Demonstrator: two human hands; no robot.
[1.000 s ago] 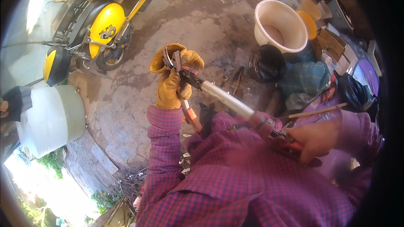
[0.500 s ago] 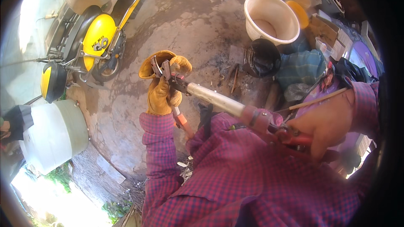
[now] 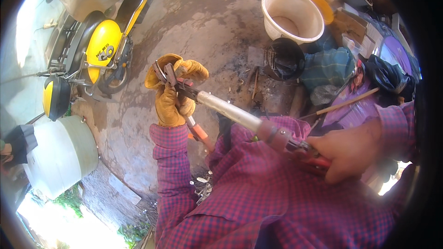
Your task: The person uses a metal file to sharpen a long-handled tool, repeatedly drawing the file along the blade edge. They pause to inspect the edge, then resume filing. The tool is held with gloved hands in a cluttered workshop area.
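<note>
One long tool [image 3: 229,110] slants across a checked shirt [image 3: 277,198]. The gloved left hand [image 3: 170,105] grasps it near its blades [image 3: 170,74]; the bare right hand [image 3: 348,151] clenches its red end [image 3: 318,162].

The loppers [image 3: 180,88] have a smooth, satiny metal tube [image 3: 229,111]; the work glove [image 3: 168,109] looks like matt, creased leather. The shirt [image 3: 277,198] is woven cloth, the basin [image 3: 295,10] smooth plastic, the bag [image 3: 388,73] glossy plastic.

Right hand [image 3: 348,150] now tighter around handle [image 3: 318,162]
</note>
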